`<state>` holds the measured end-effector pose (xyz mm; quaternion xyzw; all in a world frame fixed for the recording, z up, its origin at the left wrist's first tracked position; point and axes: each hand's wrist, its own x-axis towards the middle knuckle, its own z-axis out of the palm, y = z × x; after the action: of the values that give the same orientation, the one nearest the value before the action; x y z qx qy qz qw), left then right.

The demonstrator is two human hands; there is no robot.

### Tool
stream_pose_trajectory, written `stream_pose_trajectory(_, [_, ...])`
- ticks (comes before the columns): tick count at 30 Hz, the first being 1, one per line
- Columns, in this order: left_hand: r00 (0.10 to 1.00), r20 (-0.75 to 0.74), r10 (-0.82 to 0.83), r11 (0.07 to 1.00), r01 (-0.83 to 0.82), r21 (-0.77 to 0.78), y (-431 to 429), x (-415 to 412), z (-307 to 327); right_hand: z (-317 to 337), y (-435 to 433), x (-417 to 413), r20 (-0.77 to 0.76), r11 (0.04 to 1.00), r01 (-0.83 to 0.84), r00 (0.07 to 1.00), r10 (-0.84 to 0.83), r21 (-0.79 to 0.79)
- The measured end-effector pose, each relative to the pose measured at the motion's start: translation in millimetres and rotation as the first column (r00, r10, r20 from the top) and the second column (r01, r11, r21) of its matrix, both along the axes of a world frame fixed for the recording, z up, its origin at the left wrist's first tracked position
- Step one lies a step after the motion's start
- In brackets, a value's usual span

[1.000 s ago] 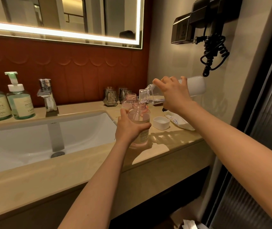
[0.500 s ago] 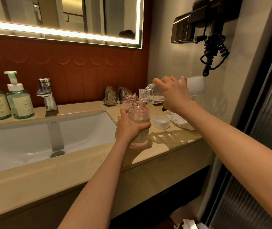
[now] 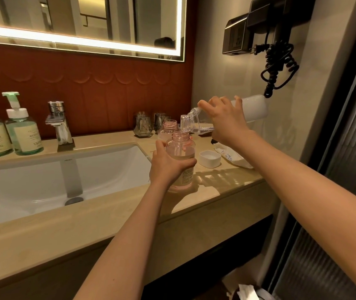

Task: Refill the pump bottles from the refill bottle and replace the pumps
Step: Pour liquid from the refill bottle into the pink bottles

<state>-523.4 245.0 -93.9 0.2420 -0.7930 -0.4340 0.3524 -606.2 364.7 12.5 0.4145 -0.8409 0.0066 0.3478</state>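
1. The left hand [image 3: 168,164] is wrapped around an uncapped pink pump bottle [image 3: 180,158] that stands on the beige counter [image 3: 112,215], near its front edge and just right of the sink.
2. The right hand [image 3: 226,122] grips a clear refill bottle [image 3: 256,107] tipped almost flat, its threaded mouth just above the pink bottle's open neck.
3. A second open pink bottle [image 3: 169,128] stands just behind the first.
4. A small white cap [image 3: 210,158] lies on the counter to the right, with a white packet [image 3: 234,158] beside it.
5. Two glass tumblers [image 3: 143,126] sit at the far wall.
6. On the far left, beyond the white sink [image 3: 42,178] and chrome tap [image 3: 59,124], stand two green pump bottles [image 3: 24,131] with pumps on.
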Motion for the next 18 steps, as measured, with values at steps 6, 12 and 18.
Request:
stream_pose_trajectory(6, [1.000, 0.002, 0.002, 1.000, -0.002, 0.001, -1.0, -0.9, -1.4, 0.1, 0.4, 0.9, 0.000, 1.000, 0.002, 1.000, -0.002, -0.004])
stream_pose_trajectory(12, [1.000, 0.004, -0.001, 1.000, 0.001, 0.002, -1.4, -1.7, -1.6, -0.1, -0.4, 0.3, -0.002, 1.000, 0.000, 1.000, 0.000, -0.008])
stream_pose_trajectory(18, [1.000, 0.006, 0.002, 1.000, -0.002, -0.001, -1.4, -2.1, -2.2, 0.1, 0.4, 2.1, -0.005, 1.000, 0.005, 1.000, -0.005, -0.002])
